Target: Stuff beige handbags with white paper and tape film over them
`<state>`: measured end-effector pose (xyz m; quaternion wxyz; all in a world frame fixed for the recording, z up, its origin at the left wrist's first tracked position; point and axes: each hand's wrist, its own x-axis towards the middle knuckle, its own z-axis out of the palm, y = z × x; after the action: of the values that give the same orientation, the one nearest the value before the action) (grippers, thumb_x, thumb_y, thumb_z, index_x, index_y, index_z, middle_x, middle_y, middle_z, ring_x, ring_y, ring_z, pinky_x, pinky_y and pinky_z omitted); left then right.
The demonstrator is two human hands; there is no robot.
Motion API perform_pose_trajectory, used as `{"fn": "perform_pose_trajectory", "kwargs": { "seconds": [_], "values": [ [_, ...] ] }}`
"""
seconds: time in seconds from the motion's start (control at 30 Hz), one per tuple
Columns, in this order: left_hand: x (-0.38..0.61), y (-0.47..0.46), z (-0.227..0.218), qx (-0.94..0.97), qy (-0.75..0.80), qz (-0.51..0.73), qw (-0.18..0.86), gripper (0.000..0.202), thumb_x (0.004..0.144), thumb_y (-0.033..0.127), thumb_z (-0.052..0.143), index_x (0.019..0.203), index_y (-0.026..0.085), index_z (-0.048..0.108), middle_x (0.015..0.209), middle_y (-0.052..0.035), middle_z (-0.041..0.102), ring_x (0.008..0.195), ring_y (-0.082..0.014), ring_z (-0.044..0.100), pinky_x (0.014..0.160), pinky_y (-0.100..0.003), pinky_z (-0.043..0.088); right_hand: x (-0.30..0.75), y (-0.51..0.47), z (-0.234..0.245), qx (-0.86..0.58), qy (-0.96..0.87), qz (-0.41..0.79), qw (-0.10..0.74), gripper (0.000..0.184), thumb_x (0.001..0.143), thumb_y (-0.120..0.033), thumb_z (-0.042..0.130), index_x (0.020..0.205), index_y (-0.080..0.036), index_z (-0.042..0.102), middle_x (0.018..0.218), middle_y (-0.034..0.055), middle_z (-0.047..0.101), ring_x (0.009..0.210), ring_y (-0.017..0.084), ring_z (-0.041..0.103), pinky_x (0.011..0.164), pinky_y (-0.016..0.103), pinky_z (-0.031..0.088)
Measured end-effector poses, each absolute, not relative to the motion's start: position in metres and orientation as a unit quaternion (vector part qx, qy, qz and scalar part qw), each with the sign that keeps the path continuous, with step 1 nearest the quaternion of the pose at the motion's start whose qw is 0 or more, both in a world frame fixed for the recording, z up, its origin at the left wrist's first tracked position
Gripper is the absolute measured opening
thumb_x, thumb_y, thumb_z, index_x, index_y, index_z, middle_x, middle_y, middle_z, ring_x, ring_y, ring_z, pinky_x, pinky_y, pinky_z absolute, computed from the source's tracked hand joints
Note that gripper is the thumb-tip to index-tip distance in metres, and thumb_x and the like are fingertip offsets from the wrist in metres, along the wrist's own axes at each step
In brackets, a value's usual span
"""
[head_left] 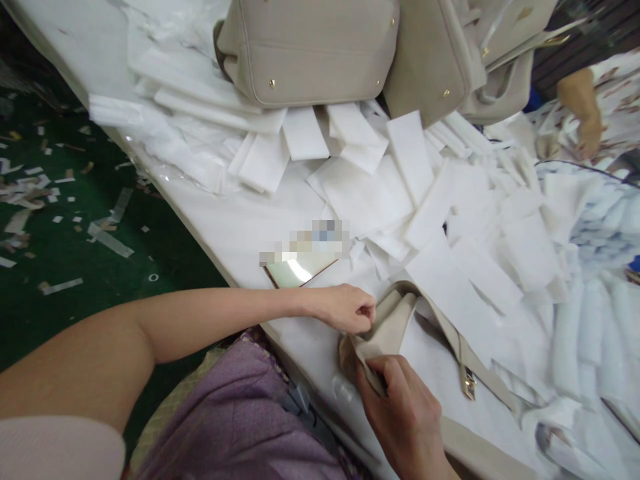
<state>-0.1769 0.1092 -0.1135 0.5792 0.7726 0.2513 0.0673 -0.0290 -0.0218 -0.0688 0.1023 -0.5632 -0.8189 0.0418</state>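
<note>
My left hand [347,308] is closed in a pinch on the upper end of a beige bag strap [387,327] lying on the white table [235,227]. My right hand [407,413] grips the same strap lower down, thumb on top, fingers curled round the folded end. The strap runs right to a gold buckle [469,385]. White paper sheets [450,267] lie over and around the strap.
Beige handbags [310,53] stand at the table's far side among white foam strips [265,160]. A shiny card [295,272] lies near my left wrist. Another person's hand [587,133] is at the far right. The green floor [75,220] on the left is littered with scraps.
</note>
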Motion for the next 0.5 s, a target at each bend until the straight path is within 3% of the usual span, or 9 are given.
{"fn": "perform_pose_trajectory", "kwargs": {
  "seconds": [0.1, 0.23, 0.4, 0.5],
  "values": [
    [-0.193, 0.087, -0.114, 0.84, 0.231, 0.077, 0.485, 0.027, 0.073, 0.024, 0.056, 0.099, 0.016, 0.055, 0.089, -0.0051, 0.065, 0.077, -0.018, 0.06, 0.063, -0.024, 0.044, -0.029, -0.024, -0.068, -0.549, -0.828, 0.052, 0.107, 0.011, 0.089, -0.022, 0.053, 0.079, -0.019, 0.051, 0.067, -0.0001, 0.053, 0.063, 0.013, 0.053, 0.06, 0.026, 0.038],
    [-0.192, 0.071, -0.121, 0.882, 0.268, 0.084, 0.379, 0.018, 0.079, 0.016, 0.044, 0.087, 0.018, 0.06, 0.087, -0.0068, 0.065, 0.077, -0.0215, 0.062, 0.061, -0.028, 0.043, -0.031, -0.034, -0.08, -0.522, -0.846, 0.033, 0.102, 0.004, 0.09, -0.017, 0.051, 0.086, -0.018, 0.051, 0.075, 0.0027, 0.057, 0.07, 0.014, 0.054, 0.066, 0.027, 0.04],
    [-0.183, 0.094, -0.116, 0.828, 0.257, 0.041, 0.497, 0.016, 0.075, 0.013, 0.05, 0.082, 0.018, 0.064, 0.08, -0.0018, 0.067, 0.075, -0.0162, 0.062, 0.061, -0.022, 0.042, -0.032, -0.044, -0.099, -0.525, -0.846, 0.015, 0.091, 0.003, 0.09, -0.016, 0.051, 0.087, -0.017, 0.05, 0.079, 0.0043, 0.058, 0.072, 0.015, 0.054, 0.069, 0.028, 0.041],
    [-0.173, 0.097, -0.107, 0.792, 0.305, 0.038, 0.527, 0.024, 0.084, 0.034, 0.049, 0.09, 0.017, 0.064, 0.084, -0.0048, 0.068, 0.077, -0.017, 0.061, 0.065, -0.023, 0.044, -0.033, -0.043, -0.102, -0.536, -0.838, 0.004, 0.102, 0.004, 0.088, -0.016, 0.054, 0.085, -0.018, 0.051, 0.076, 0.0032, 0.057, 0.07, 0.015, 0.054, 0.068, 0.028, 0.04]
  ]
}}
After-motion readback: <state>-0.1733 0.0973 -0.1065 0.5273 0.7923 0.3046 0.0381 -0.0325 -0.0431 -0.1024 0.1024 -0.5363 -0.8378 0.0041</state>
